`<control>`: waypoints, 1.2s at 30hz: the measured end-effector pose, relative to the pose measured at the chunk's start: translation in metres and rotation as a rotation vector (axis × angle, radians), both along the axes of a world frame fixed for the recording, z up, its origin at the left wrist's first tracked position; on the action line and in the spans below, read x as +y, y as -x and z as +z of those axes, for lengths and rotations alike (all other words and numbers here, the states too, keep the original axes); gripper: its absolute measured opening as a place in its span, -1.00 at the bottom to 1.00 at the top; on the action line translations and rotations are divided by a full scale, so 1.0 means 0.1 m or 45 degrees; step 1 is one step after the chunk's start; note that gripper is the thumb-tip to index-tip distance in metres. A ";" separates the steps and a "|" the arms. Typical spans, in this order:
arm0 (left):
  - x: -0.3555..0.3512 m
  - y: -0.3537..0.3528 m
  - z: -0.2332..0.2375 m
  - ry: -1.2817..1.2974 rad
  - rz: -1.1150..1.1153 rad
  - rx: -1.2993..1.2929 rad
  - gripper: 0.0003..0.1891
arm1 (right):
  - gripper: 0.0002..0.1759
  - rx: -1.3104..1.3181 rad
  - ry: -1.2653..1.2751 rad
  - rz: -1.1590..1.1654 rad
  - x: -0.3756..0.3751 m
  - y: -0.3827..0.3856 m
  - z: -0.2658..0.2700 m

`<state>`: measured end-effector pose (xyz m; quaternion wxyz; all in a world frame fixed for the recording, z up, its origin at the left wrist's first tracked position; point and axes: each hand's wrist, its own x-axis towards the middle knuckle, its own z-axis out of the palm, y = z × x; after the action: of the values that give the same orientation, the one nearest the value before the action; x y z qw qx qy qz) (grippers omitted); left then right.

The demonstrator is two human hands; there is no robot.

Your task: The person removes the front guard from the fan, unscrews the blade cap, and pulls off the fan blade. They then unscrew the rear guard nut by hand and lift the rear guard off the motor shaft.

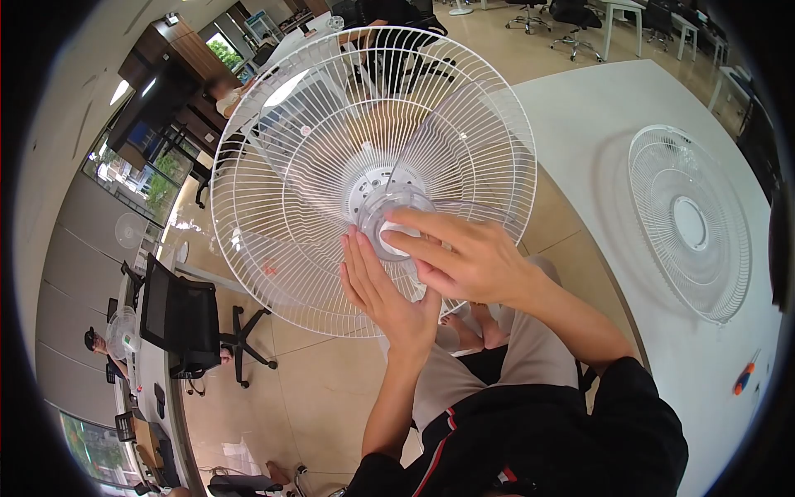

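A white wire fan grille (248, 277) fills the middle of the view, with clear fan blades (451, 124) in front of it. At the centre is the transparent blade hub (373, 203), with a white hub cap (393, 242) on it. My right hand (474, 255) pinches around the cap, its thumb and fingers partly hiding it. My left hand (385, 306) lies against the lower left side of the hub, fingers straight and held together. Its palm faces the hub, and nothing shows in its grasp.
On the white table (571, 116) at the right lies the front fan grille (691, 224). An orange and blue screwdriver (744, 378) rests nearer its edge. A black office chair (178, 319) stands at the left. Other people sit at desks, and another fan (124, 331) is at the far left.
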<state>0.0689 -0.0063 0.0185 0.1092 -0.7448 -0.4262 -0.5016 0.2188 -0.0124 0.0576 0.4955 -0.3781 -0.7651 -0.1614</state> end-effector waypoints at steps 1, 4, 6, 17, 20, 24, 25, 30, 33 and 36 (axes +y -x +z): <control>0.00 0.00 0.01 0.002 -0.003 -0.002 -0.02 | -0.58 0.028 0.041 -0.010 -0.02 0.01 -0.03; -0.01 -0.01 0.02 0.004 -0.011 -0.013 -0.02 | -0.58 0.168 0.124 -0.003 -0.01 0.00 -0.06; -0.01 -0.01 0.02 0.003 -0.009 -0.010 -0.02 | -0.58 0.214 0.117 0.029 -0.01 0.00 -0.02; 0.00 -0.02 0.02 -0.003 -0.011 -0.008 0.00 | -0.67 0.265 0.062 0.042 0.01 0.03 -0.07; 0.00 -0.02 0.01 -0.006 -0.004 -0.004 0.01 | -0.65 0.278 0.018 0.034 0.02 0.06 -0.11; -0.01 -0.02 0.02 -0.003 0.001 -0.005 0.01 | -0.64 0.274 -0.001 0.029 0.02 0.06 -0.10; -0.01 -0.02 0.02 -0.002 0.000 -0.005 0.01 | -0.63 0.276 -0.009 0.029 0.02 0.07 -0.10; 0.03 -0.02 -0.02 -0.021 0.012 -0.012 0.00 | -0.63 0.309 -0.054 0.064 0.00 0.08 -0.03; 0.04 -0.04 -0.01 -0.030 0.011 -0.020 0.01 | -0.63 0.327 -0.057 0.083 -0.05 0.05 -0.01; 0.02 -0.06 0.05 -0.021 -0.005 -0.030 0.04 | -0.61 0.328 -0.068 0.065 -0.10 -0.04 -0.03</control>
<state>0.0751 -0.0047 0.0238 0.1092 -0.7386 -0.4221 -0.5141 0.2228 -0.0220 0.0542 0.6035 -0.3627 -0.7001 -0.1192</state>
